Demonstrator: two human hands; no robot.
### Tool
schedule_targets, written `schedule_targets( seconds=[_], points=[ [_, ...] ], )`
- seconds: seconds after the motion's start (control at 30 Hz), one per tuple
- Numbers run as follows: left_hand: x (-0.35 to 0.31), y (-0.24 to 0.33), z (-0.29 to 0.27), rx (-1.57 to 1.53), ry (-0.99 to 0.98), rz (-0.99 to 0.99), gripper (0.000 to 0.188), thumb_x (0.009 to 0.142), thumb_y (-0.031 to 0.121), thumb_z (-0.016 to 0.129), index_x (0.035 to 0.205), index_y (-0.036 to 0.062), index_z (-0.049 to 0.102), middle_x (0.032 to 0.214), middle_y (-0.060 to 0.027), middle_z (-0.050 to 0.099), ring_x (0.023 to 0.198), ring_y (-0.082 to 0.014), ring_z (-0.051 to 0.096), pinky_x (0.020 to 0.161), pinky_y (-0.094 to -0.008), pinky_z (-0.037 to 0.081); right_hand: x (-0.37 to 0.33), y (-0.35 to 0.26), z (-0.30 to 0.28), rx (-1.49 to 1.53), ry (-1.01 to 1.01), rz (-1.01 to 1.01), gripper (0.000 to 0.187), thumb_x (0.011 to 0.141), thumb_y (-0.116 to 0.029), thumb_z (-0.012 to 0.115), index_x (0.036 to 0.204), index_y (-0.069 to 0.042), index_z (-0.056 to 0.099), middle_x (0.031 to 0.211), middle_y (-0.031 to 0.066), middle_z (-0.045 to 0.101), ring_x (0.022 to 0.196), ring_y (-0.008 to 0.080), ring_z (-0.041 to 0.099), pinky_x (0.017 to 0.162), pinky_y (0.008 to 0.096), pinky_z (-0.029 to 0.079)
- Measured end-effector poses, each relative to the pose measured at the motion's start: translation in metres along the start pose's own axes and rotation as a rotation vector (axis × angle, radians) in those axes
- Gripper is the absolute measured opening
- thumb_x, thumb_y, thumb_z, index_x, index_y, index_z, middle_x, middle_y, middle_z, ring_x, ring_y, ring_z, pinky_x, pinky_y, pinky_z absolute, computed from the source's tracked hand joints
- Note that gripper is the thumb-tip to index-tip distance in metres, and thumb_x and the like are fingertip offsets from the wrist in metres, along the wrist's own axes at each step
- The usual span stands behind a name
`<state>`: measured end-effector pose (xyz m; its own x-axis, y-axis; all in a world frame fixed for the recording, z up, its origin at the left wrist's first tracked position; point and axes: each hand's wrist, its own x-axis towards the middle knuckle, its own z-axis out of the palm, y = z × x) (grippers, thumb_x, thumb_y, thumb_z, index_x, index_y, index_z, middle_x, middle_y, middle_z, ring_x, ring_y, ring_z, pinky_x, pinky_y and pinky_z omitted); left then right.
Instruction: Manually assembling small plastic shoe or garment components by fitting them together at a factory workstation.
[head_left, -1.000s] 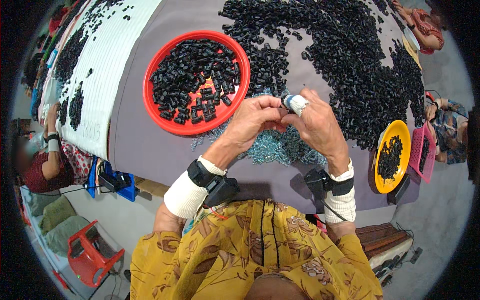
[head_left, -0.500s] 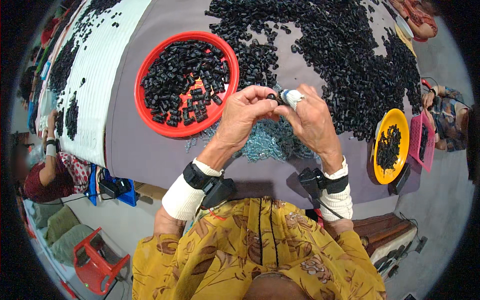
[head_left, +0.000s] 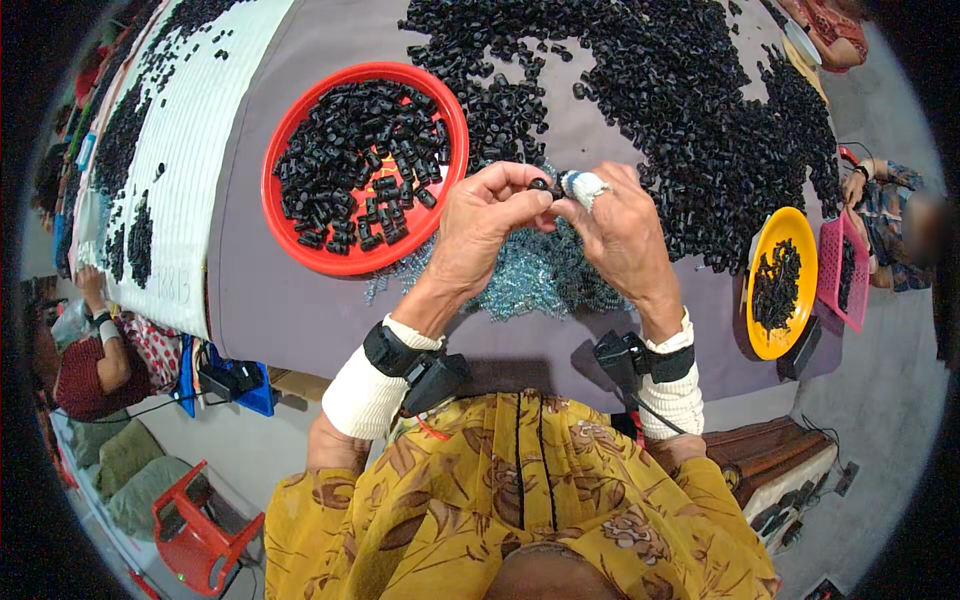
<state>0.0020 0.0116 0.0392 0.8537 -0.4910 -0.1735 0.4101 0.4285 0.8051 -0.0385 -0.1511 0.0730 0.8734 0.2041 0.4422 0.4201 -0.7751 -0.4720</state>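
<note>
My left hand [head_left: 472, 232] is closed, thumb and forefinger pinching a small black plastic cap [head_left: 539, 186] with a round, dark end. Close against it, my right hand [head_left: 632, 235] has its fingers bent together at the same spot; whatever they grip is mostly hidden. A white and blue wrapping [head_left: 583, 187] covers a finger of my right hand. Beneath both hands lies a heap of small bluish metal springs [head_left: 525, 285]. Left of my left hand stands a round red tray [head_left: 340, 267] holding many short black cylindrical parts.
Loose black parts [head_left: 700, 130] spread over the grey tabletop [head_left: 290, 325]. To the right are a yellow plate [head_left: 770, 347] with thin black pieces and a pink basket [head_left: 830, 235]. Other people sit left and right. A red chair [head_left: 190, 545] stands lower left.
My hands stay joined at the fingertips, with only slight finger shifts. The whole view has moved a little. At the left, another person's hand has come lower along the white surface.
</note>
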Motion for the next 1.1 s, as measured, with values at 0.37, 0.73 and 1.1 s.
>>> schedule_targets(
  seconds=[0.37,0.73,1.1],
  points=[
    [-0.005,0.005,0.007,0.223,-0.003,0.105,0.022,0.086,0.008,0.064,0.105,-0.0027,0.063,0.081,-0.0043,0.065,0.073,-0.0094,0.06,0.069,-0.0232,0.05,0.006,0.0,-0.015,0.021,0.06,-0.009,0.015,0.074,-0.009,0.07,0.076,0.0,0.059,0.072,0.0122,0.055,0.072,0.0307,0.054,0.07,0.0384,0.041],
    [-0.008,0.003,0.009,0.436,0.036,0.158,0.025,0.086,0.004,0.061,0.109,-0.0029,0.064,0.084,-0.0042,0.066,0.074,-0.0075,0.059,0.068,-0.0209,0.049,0.007,0.002,-0.015,-0.07,0.01,-0.091,0.015,0.075,-0.008,0.07,0.078,-0.001,0.058,0.075,0.0104,0.056,0.075,0.0278,0.054,0.074,0.0401,0.04],
    [-0.006,-0.002,0.01,0.7,0.097,0.337,0.023,0.08,0.002,0.064,0.102,0.0005,0.068,0.081,-0.0086,0.065,0.067,-0.0123,0.059,0.06,-0.025,0.046,0.004,0.004,-0.014,-0.134,-0.065,-0.15,0.014,0.073,-0.008,0.068,0.079,-0.001,0.058,0.078,0.0107,0.053,0.079,0.0284,0.053,0.078,0.041,0.04]
  ],
)
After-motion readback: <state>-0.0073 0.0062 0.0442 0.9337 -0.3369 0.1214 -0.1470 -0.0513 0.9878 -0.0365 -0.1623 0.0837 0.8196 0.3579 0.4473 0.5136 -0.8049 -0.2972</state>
